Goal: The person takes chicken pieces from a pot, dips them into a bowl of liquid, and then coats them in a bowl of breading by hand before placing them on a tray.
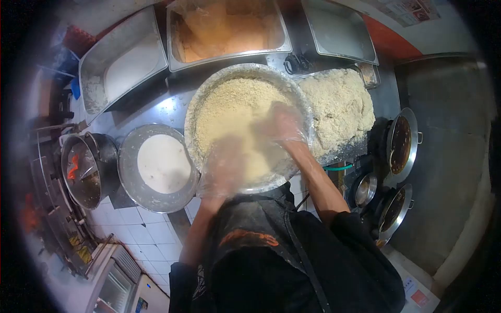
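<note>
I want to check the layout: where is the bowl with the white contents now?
In the head view, the bowl sits on the left side, between the dark pot and the large basin.

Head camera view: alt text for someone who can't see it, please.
A person's left hand and right hand, blurred, work in a large metal bowl of yellowish crumbs. A white-filled bowl sits left, a crumbly pale heap right, three deep metal pans beyond.

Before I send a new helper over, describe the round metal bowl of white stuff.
Find the large, round metal basin of pale yellow crumbs, centre. Immediately left sits a smaller, round grey metal bowl. Its white contents distinguish it from the deep, dark metal pot further left.
</note>
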The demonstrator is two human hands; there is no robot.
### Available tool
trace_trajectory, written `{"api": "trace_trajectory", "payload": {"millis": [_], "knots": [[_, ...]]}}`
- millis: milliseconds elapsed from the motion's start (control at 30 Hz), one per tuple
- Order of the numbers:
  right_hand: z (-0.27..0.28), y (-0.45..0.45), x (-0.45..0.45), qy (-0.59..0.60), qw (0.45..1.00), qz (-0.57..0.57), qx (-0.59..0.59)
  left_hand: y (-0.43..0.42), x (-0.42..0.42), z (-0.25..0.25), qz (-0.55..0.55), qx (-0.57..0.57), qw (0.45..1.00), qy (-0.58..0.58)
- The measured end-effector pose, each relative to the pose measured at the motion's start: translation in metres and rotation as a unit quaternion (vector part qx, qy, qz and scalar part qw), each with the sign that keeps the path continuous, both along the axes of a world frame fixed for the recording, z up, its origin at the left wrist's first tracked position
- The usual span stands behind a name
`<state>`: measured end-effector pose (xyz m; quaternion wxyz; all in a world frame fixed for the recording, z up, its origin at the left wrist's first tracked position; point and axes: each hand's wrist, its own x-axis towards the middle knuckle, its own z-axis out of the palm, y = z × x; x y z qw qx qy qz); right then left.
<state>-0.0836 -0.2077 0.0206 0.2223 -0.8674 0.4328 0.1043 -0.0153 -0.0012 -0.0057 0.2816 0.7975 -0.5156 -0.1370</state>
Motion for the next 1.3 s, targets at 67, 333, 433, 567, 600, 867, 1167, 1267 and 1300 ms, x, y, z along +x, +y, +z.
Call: {"api": "trace_trajectory", "payload": {"millis": [67, 333, 433, 567, 600, 867, 1167, 1267, 1300], "knots": [[-0.018, 0.002, -0.003, -0.055, 0.998, 0.003, -0.040, 0.004, 0.004, -0.006, -0.006, -0.029, 1.000, 0.010], [-0.022, -0.003, 0.004, 0.008, 0.998, 0.054, 0.037, 0.004, 0.006, 0.006, -0.024, -0.069, 0.996, -0.046], [-0.011, 0.005, 0.010, 0.012, 0.998, 0.043, 0.035, 0.005, 0.007, 0.004, -0.010, -0.078, 0.997, -0.029], [0.018, 0.008, 0.019, 0.029, 0.994, 0.010, 0.103, 0.004, 0.007, 0.004, -0.023, -0.090, 0.995, -0.047], [0.009, 0.007, 0.017, 0.030, 0.995, -0.001, 0.098, 0.005, 0.008, 0.004, -0.021, -0.097, 0.994, -0.055], [-0.043, 0.004, 0.002, -0.026, 0.999, 0.005, 0.036, 0.002, 0.006, 0.001, 0.001, -0.100, 0.994, -0.046], [-0.010, -0.011, -0.034, -0.215, 0.971, -0.043, 0.095, 0.004, 0.005, -0.003, 0.055, -0.097, 0.993, 0.041], [0.055, -0.011, -0.037, -0.200, 0.951, -0.112, 0.208, 0.007, 0.005, -0.012, 0.039, -0.110, 0.993, 0.026], [0.066, -0.013, -0.039, -0.204, 0.929, -0.179, 0.251, 0.006, 0.006, -0.010, 0.035, -0.107, 0.994, 0.012]]}}
